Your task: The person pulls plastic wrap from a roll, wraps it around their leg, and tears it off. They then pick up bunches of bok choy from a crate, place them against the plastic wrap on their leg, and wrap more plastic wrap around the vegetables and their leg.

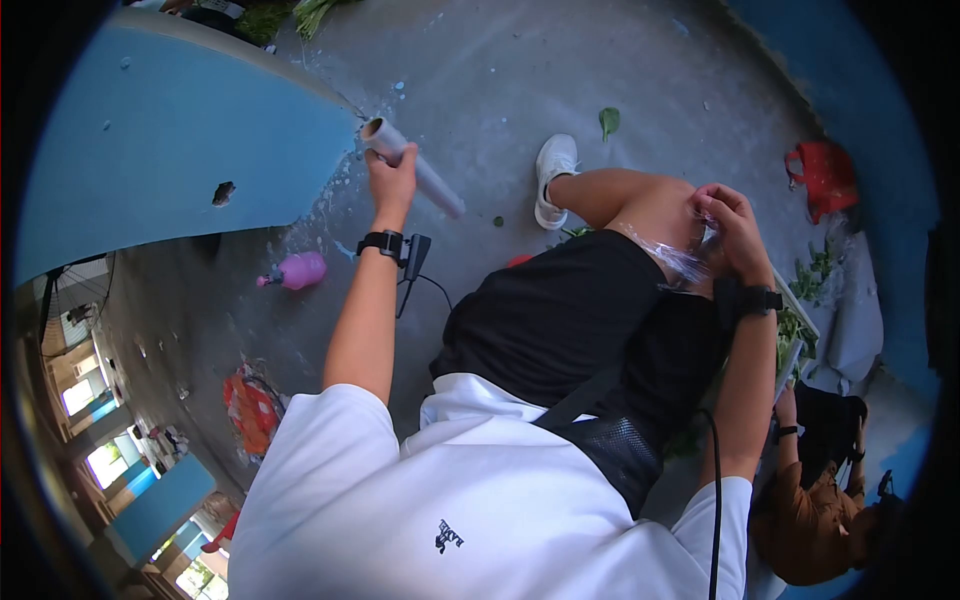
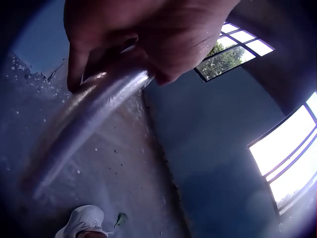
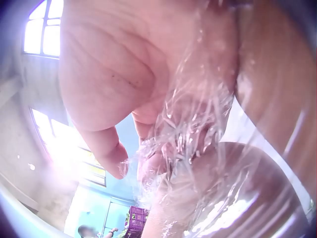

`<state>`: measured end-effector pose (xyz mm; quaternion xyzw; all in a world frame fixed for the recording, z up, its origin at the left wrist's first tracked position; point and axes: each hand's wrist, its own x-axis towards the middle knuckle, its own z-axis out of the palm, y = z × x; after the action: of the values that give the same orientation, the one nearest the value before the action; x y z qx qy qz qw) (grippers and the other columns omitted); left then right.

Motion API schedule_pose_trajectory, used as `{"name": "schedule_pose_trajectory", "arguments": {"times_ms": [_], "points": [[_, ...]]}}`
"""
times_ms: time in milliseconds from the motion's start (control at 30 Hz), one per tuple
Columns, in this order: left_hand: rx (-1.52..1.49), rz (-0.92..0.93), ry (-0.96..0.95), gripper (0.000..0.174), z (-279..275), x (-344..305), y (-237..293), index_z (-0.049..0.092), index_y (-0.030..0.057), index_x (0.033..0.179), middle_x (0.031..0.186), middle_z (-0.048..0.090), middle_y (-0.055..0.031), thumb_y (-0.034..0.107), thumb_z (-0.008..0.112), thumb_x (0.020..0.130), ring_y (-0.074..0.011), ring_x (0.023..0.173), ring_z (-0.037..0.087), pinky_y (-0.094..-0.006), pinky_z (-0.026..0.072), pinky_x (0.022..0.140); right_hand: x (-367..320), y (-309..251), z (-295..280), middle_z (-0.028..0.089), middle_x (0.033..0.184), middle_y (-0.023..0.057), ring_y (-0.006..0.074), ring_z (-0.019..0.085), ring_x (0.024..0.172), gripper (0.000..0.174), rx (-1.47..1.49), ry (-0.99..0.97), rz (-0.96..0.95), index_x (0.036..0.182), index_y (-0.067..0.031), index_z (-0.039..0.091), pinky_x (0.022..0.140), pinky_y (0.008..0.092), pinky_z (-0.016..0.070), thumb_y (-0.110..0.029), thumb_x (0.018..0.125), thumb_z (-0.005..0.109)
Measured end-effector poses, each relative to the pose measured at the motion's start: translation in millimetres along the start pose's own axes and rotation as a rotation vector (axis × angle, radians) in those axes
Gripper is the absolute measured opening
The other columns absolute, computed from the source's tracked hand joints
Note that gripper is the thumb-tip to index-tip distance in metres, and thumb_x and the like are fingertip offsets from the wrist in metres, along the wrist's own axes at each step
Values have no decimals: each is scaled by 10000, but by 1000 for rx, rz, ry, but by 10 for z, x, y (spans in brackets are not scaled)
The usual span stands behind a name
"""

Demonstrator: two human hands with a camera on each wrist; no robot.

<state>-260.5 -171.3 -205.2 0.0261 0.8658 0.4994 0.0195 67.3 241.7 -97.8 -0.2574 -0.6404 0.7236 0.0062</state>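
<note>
My left hand (image 1: 393, 188) grips a roll of cling film (image 1: 436, 186) near one end, with the hollow core facing up and away from me. In the left wrist view the shiny roll (image 2: 84, 129) slants down from under the palm, away from the fingers. Over my bent knee, my right hand (image 1: 738, 232) holds a crumpled, clear piece of cling film (image 1: 680, 260) in its curled fingers. The right wrist view shows this wrinkled film (image 3: 183, 134) bunched across the fingers and trailing over the bare leg (image 3: 247, 173).
A pink bottle (image 1: 300, 270) lies on the floor at left, near a red-and-white bag (image 1: 250, 410). Ahead are a loose green leaf (image 1: 609, 123) and a white shoe (image 1: 556, 180). At right are a red bag (image 1: 825, 182), leafy greens (image 1: 795, 335) and another person (image 1: 820, 510).
</note>
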Motion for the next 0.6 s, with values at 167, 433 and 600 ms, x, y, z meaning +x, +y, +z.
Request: {"name": "schedule_pose_trajectory", "arguments": {"times_ms": [167, 433, 600], "points": [[22, 58, -81, 436, 422, -381, -708, 613, 7, 1134, 1097, 695, -157, 158, 804, 772, -296, 1002, 687, -409, 520, 883, 1, -61, 64, 669, 903, -4, 58, 570, 839, 146, 9, 10, 7, 993, -1, 685, 786, 209, 437, -129, 975, 617], [47, -41, -129, 438, 641, -756, -1404, 673, -7, 1139, 1034, 726, -127, 30, 798, 722, -253, 976, 707, -349, 539, 868, 33, -64, 46, 647, 886, -19, 36, 513, 780, 149, 8, 59, 27, 992, 12, 680, 729, 197, 408, -112, 979, 600], [56, -201, -153, 442, 588, -901, -1435, 673, -8, 1136, 1046, 730, -126, 40, 803, 717, -249, 987, 706, -352, 538, 883, 44, -116, 29, 623, 878, -17, 45, 512, 779, 153, 37, 81, 54, 1024, 17, 681, 732, 211, 415, -103, 981, 598]]}}
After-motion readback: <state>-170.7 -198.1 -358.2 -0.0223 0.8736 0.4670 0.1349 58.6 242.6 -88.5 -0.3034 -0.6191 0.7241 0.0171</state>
